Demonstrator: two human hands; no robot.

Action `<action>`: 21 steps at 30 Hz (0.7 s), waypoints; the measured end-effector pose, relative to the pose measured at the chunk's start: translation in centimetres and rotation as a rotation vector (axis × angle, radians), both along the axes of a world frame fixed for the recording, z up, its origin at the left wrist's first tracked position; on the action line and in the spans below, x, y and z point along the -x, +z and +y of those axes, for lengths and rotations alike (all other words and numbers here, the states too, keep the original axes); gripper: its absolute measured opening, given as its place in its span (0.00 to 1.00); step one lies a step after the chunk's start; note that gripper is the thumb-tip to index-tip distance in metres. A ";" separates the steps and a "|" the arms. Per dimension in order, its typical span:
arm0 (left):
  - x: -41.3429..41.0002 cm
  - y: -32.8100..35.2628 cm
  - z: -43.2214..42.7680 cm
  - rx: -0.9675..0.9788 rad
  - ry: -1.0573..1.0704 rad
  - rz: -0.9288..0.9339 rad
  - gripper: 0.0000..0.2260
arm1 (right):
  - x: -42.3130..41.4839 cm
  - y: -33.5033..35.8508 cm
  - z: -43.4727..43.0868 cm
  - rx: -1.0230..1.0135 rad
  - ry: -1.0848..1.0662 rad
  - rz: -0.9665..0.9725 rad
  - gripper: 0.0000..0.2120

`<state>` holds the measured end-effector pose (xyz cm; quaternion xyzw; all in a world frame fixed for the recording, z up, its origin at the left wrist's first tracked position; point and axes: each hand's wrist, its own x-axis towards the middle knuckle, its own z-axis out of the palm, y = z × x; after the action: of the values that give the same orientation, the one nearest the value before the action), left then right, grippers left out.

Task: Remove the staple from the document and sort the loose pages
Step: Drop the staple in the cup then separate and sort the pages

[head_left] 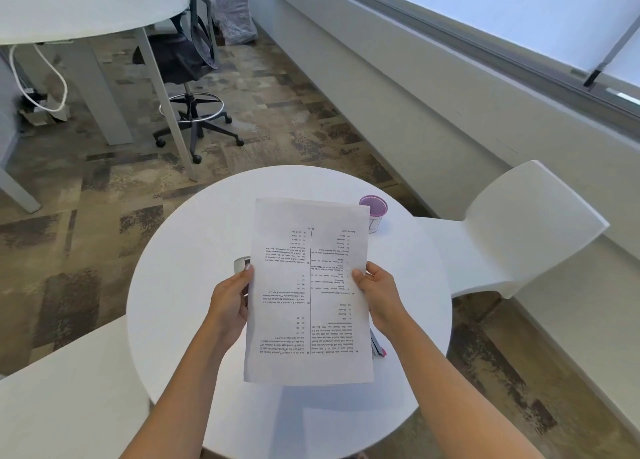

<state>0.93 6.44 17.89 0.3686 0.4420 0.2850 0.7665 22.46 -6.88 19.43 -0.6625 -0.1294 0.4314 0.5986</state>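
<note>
Above the round white table [194, 320], the document [308, 292] was held up by both hands, print upside down to the camera.
Left hand [230, 306] was clamped on the left edge, right hand [379, 297] on the right edge, thumbs on top. Staple could not be made out. A pink-lidded cup [373, 212] was seen behind the document; a pink tool [378, 347] partly hidden under its right edge.

The paper [308, 292] is white with black print in two columns. The round table [194, 250] is plain white, as is the chair [526, 230]. The cup [374, 216] has a purple lid. The carpet [86, 199] is mottled brown and tan.
</note>
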 end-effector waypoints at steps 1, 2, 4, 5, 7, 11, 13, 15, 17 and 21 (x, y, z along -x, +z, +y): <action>0.1 0.0 0.0 0.007 -0.018 -0.020 0.14 | 0.0 0.0 -0.1 -0.001 0.002 -0.001 0.10; 0.1 0.0 0.0 0.012 -0.031 -0.036 0.14 | 0.0 0.0 -0.1 -0.003 0.005 -0.003 0.10; 0.2 -0.1 0.0 0.020 -0.042 -0.056 0.15 | -0.1 0.0 -0.3 -0.009 0.008 -0.008 0.10; 0.3 0.0 0.0 0.024 -0.042 -0.061 0.15 | -0.1 0.0 -0.3 -0.011 0.008 -0.009 0.10; 0.3 -0.1 -0.1 0.027 -0.039 -0.062 0.14 | -0.1 0.0 -0.4 -0.011 0.005 -0.012 0.10; 0.5 -0.1 -0.2 0.001 -0.034 -0.038 0.14 | 0.0 -0.1 -0.7 -0.031 0.004 -0.027 0.10; 0.6 0.0 -0.5 -0.005 -0.034 -0.031 0.15 | 0.1 0.0 -0.8 -0.046 0.000 -0.031 0.10; 0.6 0.1 -0.7 -0.007 -0.027 -0.029 0.16 | 0.2 -0.1 -0.9 -0.058 -0.002 -0.034 0.10; 0.6 0.1 -0.9 -0.028 -0.022 -0.011 0.16 | 0.2 -0.1 -1.0 -0.057 -0.004 -0.042 0.10; 0.5 -0.1 -1.3 -0.071 -0.013 0.070 0.16 | 0.4 -0.4 -1.1 -0.052 -0.037 -0.066 0.07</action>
<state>0.45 5.16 17.77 0.4084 0.4557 0.2823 0.7388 22.09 -7.99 19.07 -0.6629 -0.1478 0.3948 0.6187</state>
